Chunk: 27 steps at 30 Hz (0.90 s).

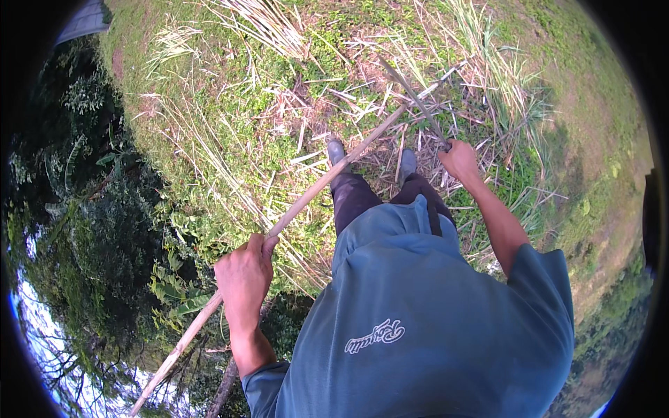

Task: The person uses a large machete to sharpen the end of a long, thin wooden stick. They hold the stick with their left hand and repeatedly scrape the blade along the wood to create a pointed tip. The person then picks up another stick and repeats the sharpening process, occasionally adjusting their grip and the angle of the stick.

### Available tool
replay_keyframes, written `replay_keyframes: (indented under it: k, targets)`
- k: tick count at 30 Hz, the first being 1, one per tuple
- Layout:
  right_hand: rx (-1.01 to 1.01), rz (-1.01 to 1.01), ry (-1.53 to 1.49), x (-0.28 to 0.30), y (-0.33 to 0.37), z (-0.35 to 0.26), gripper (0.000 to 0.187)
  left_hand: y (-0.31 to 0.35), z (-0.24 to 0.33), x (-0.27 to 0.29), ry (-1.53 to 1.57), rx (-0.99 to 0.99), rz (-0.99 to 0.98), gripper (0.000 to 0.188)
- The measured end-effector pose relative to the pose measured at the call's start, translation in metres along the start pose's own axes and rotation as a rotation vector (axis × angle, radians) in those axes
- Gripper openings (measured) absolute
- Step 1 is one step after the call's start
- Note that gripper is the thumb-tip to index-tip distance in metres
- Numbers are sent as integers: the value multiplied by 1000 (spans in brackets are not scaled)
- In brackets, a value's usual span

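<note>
My left hand (245, 270) is closed around a long, pale tan pole (317, 187), which runs slantwise from the lower left up to the ground ahead of my boots. In my right hand (460, 160) is a machete (418, 103), gripped by its handle, most of which my fingers hide. Its dark, narrow blade points up and to the left. Near the pole's far end the blade crosses close to it; I cannot tell whether they touch.
Chopped stalk pieces (359, 108) litter the grass around my boots (337, 150). A bundle of long dry stalks (268, 26) lies at the far side, and leafy green stalks (512, 94) lie to the right. Dark trees and bushes (97, 244) fill the left.
</note>
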State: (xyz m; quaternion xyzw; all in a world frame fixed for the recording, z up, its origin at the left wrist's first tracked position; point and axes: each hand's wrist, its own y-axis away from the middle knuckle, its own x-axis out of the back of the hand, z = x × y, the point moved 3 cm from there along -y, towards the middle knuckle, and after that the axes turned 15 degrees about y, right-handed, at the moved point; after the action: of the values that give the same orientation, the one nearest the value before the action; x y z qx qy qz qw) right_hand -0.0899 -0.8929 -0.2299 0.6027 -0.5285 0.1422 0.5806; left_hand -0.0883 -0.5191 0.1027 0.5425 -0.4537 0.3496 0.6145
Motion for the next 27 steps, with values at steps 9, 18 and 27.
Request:
replay_keyframes:
  k: [9, 18, 27]
  targets:
    - [487, -149, 16, 47, 118, -128, 32, -15, 13, 2, -118, -88, -60, 39]
    - [-217, -110, 90, -56, -47, 12, 36, -4, 5, 13, -54, -72, -22, 29]
    - [-214, 54, -4, -50, -30, 33, 40, 8, -9, 16, -60, -151, 89, 22]
